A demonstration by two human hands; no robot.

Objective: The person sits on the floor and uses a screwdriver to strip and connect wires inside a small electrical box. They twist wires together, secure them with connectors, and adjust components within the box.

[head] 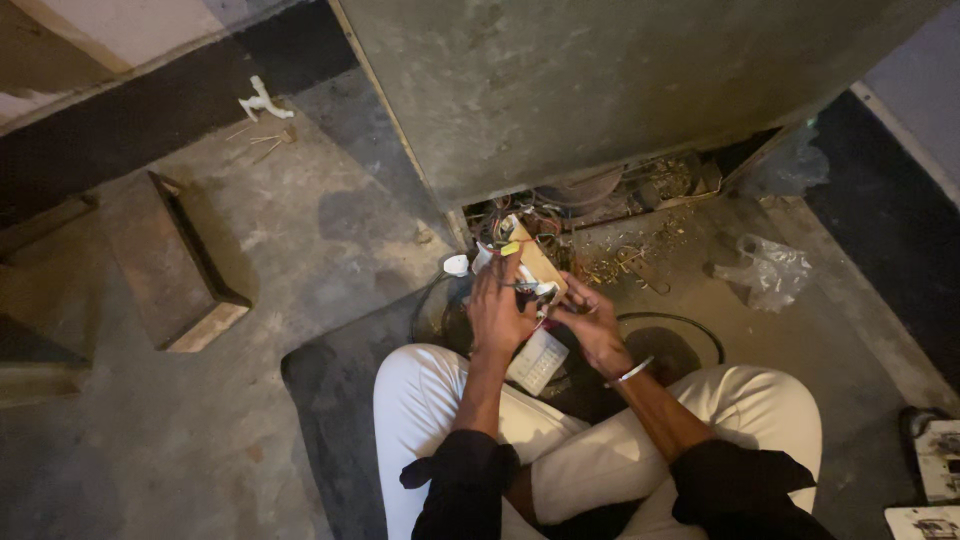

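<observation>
I sit cross-legged on the floor in white trousers in front of a large grey metal cabinet [600, 90]. My left hand [497, 310] and my right hand [592, 325] meet over a small tan board [540, 264] with wires and white parts on it. Both hands grip it, the left from the side, the right from below. A yellow-tipped piece [510, 248] sticks up at the board's top. A white ribbed block [538, 360] lies just under my hands. The cabinet's open bottom [590, 200] shows tangled wires and parts.
A clear plastic bag [770, 270] lies on the floor at right. A black cable [690, 325] loops by my right knee. A wooden block [190, 270] lies at left. Small white debris [262, 102] lies far left. Metal scraps [630, 258] litter the floor near the cabinet.
</observation>
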